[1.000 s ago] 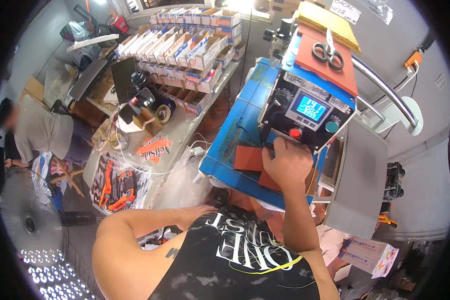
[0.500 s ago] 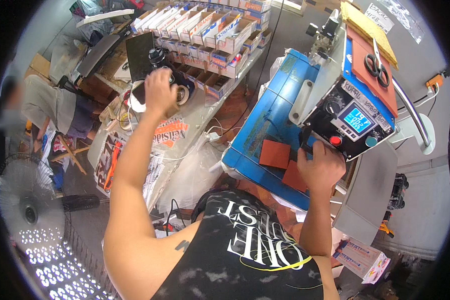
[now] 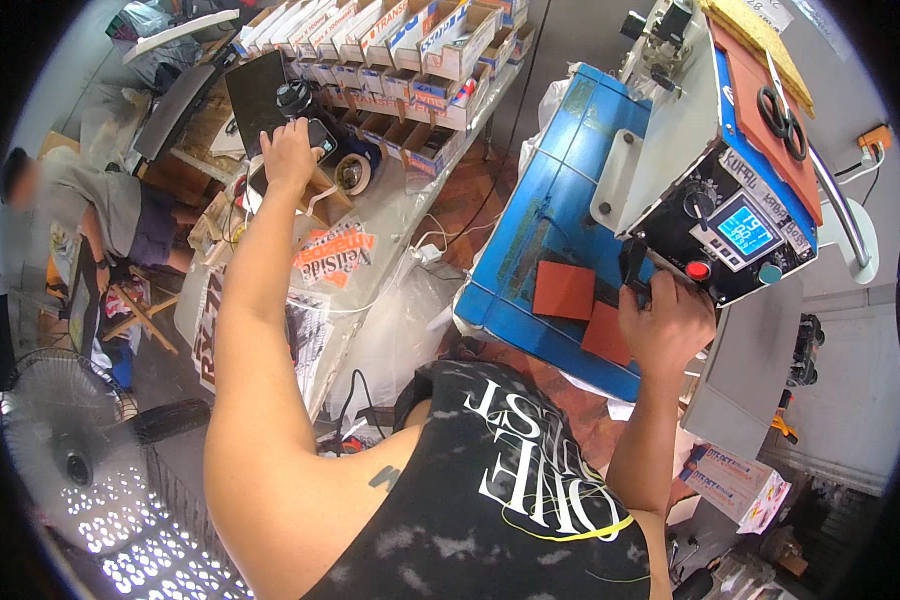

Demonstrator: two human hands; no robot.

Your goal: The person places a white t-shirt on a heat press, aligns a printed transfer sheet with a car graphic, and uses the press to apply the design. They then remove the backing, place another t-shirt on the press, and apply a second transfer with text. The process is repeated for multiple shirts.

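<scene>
The right hand [image 3: 670, 328] has its fingers curled around the black handle [image 3: 631, 262] of the machine [image 3: 673, 150], two red squares [image 3: 564, 290] just left of them. The left hand [image 3: 288, 160] has partly bent fingers, a phone [image 3: 321, 139] just to their right; whether they grip anything, I cannot tell.

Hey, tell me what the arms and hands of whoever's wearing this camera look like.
The left hand and right hand are ungloved, and both arms are sleeveless. A dark marking sits high on the left arm, near the shoulder. The black tank top has grey cloudy patches and large white lettering.
</scene>
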